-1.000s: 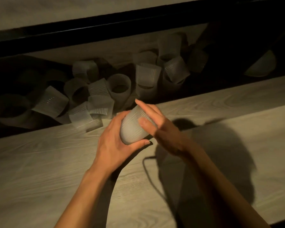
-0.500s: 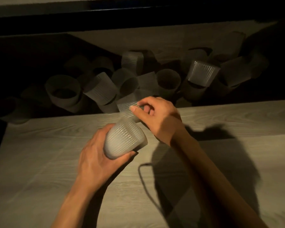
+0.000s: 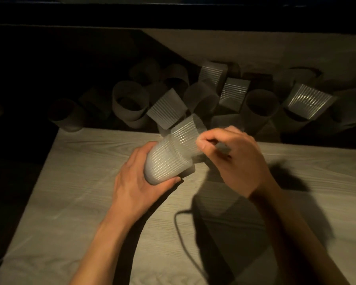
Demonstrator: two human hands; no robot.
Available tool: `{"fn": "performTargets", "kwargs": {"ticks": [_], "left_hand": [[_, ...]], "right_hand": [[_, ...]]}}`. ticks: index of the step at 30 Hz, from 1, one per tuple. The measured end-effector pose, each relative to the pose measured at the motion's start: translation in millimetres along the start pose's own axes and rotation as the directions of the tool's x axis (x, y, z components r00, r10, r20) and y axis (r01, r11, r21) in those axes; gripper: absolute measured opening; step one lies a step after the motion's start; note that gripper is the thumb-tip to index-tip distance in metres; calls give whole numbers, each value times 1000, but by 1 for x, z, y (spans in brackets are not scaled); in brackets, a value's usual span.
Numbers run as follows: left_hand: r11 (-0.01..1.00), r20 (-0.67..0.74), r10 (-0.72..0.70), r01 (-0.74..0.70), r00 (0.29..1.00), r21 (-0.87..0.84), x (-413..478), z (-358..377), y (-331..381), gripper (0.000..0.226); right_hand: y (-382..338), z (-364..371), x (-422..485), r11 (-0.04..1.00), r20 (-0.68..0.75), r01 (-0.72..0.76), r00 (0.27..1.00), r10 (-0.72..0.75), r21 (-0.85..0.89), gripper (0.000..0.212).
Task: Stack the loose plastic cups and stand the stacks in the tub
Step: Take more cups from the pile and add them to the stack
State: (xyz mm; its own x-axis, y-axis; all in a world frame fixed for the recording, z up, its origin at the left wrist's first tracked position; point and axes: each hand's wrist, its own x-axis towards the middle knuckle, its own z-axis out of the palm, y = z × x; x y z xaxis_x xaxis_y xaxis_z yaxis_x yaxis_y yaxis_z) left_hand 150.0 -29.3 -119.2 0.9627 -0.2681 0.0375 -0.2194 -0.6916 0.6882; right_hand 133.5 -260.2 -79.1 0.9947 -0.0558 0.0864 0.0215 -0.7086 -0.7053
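The left hand (image 3: 136, 182) is wrapped round a stack (image 3: 164, 163) of ribbed cups, held on its side above the table (image 3: 70, 192). The right hand (image 3: 234, 159) pinches a cup (image 3: 185, 132) at the stack's mouth, partly nested in. Loose cups (image 3: 230, 97) lie heaped in the dark just past the table's far edge.

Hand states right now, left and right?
Left hand: grips the stack of ribbed cups.
Right hand: pinches a single cup at the stack's mouth.
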Motion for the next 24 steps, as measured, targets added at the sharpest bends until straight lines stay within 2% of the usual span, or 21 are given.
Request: {"fn": "performTargets", "kwargs": {"ticks": [3, 7, 10, 12, 14, 16, 17, 19, 21, 22, 24], "left_hand": [[1000, 5, 5, -5, 1000, 24, -2, -6, -6, 87], [998, 2, 50, -50, 999, 45, -5, -10, -9, 88], [997, -3, 65, -65, 998, 51, -7, -11, -12, 88], [999, -27, 41, -40, 999, 33, -9, -12, -16, 88], [1000, -43, 11, -11, 999, 14, -12, -16, -21, 89], [1000, -35, 4, -4, 999, 7, -14, -20, -24, 89], [1000, -26, 8, -8, 1000, 13, -16, -22, -24, 89], [999, -7, 19, -19, 1000, 34, -18, -24, -24, 89], [998, 1, 32, -32, 999, 51, -18, -23, -23, 88], [998, 2, 38, -38, 999, 55, -17, -23, -22, 88], [997, 10, 48, -48, 999, 62, -17, -21, -21, 88]], "right_hand": [[-4, 8, -2, 995, 94, -1, 996, -9, 100, 31], [-13, 22, -8, 968, 87, 106, 988, -129, 228, 30], [-21, 35, -6, 959, 144, 49, 985, -93, 280, 32], [-26, 38, -5, 970, 76, 152, 983, -169, 189, 32], [-30, 32, -7, 970, -122, 219, 971, -206, 102, 30], [-23, 24, -12, 984, -349, 175, 925, -151, 39, 35], [-17, 22, -15, 995, -396, 102, 914, -86, 20, 46], [0, 25, -23, 991, -331, -108, 935, 129, 81, 77], [10, 34, -31, 922, -178, -283, 925, 335, 265, 93], [11, 38, -33, 871, -127, -316, 913, 387, 376, 93], [7, 40, -31, 806, -114, -267, 918, 379, 528, 80]]}}
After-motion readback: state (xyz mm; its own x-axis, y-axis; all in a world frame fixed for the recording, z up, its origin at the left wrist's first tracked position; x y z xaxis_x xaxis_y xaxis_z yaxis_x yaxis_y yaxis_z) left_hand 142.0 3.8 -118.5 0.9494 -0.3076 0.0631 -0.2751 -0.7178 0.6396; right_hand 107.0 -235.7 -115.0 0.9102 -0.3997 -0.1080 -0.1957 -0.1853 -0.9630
